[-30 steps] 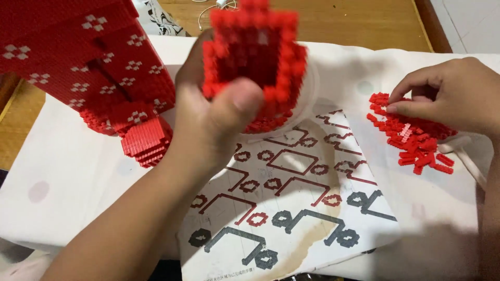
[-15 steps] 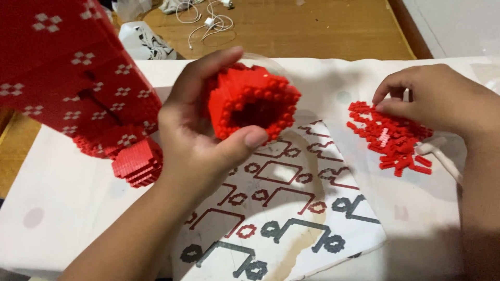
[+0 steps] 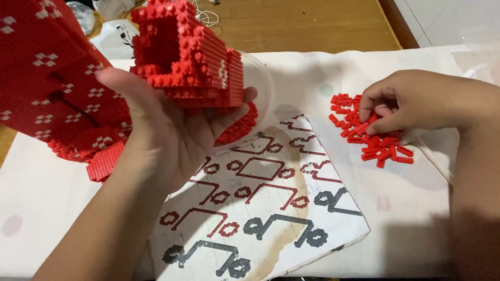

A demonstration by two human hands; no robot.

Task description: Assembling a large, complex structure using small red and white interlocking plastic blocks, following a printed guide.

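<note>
A: Red brick block [image 3: 192,57] — where is it held?
B: Far left of centre, raised off the table, tilted; cupped in the left hand [image 3: 172,130], fingers closed round its underside, thumb up along its left side.
A: And the right hand [image 3: 416,101]?
B: Laid on the pile of loose red bricks [image 3: 372,132] at right; fingertips pressed together on one small piece, pinch seen only partly.
A: What's beside the block?
B: A big red brick build w/ white dot patterns [image 3: 52,88] at far left. A clear round tub [image 3: 260,88] w/ more red pieces is seen just behind the block.
A: Nearer?
B: A printed sheet w/ red & dark shapes [image 3: 260,208], stained, laid on the white cloth [image 3: 406,224]; wooden floor [image 3: 302,23] far beyond
</note>
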